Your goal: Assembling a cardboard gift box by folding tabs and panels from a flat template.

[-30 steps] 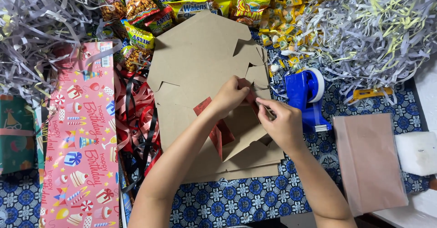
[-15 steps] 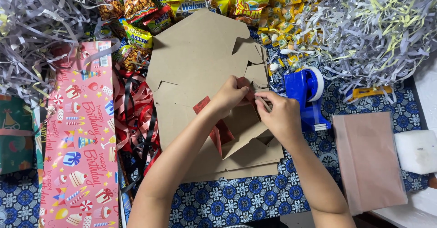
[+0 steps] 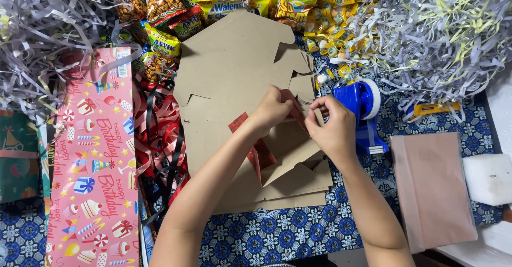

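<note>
Grip status: left hand (image 3: 274, 108) pinches the upper edge of a dark red flat paper piece (image 3: 256, 144), fingers closed on it. Right hand (image 3: 333, 125) is closed too, fingertips pinched at the same top corner of the red piece, just beside the left hand; whether it holds the red paper or a brown flap edge, cannot tell.

Red piece lies tilted on a stack of flat brown cardboard box blanks (image 3: 234, 64), roughly mid-tabletop, partly under a folded brown flap (image 3: 288, 149).

Around it:
- Blue tape dispenser (image 3: 365, 107) just right of the right hand, near but apart.
- Pink birthday-print gift bag (image 3: 93, 155) flat at far left.
- Tangle of red and black ribbon (image 3: 160, 133) between bag and cardboard.
- Snack packets in yellow, green and red (image 3: 170, 11) along the top edge, touching the cardboard.
- Grey and yellow shredded paper (image 3: 442, 32) piled top right, more top left.
- Plain dusty-pink paper bag (image 3: 432, 187) at lower right, well apart from hands.
- White foam block (image 3: 488, 179) just beside it.
- Blue patterned cloth (image 3: 277, 235) covers the tabletop.
</note>
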